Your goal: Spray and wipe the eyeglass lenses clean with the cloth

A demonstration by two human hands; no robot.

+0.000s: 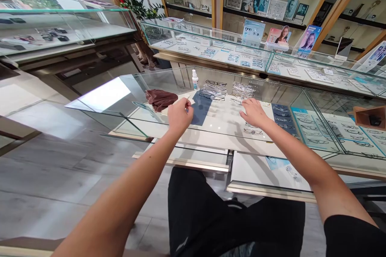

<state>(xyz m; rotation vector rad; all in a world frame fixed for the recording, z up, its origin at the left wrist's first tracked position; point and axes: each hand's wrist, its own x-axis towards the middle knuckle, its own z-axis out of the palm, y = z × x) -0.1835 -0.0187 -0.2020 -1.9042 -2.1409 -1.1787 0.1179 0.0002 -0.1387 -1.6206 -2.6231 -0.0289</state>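
Over the glass counter top (223, 126), my left hand (180, 115) is closed in a pinch; what its fingers hold, if anything, is too small to make out. Just behind it lies a crumpled brown cloth (161, 100), with a white spray bottle (195, 80) standing upright farther back. My right hand (255, 111) has its fingers apart and holds nothing, close to a row of clear-framed eyeglasses (243, 89). Between the hands and farther back sit several dark-framed eyeglasses (213, 89).
Inside the counter, more eyeglasses (282, 115) rest on a dark panel to the right. A brown box (370, 117) stands at the far right. Below the top, a pulled-out drawer (256, 170) is close to my lap. Another glass showcase (211, 50) runs behind.
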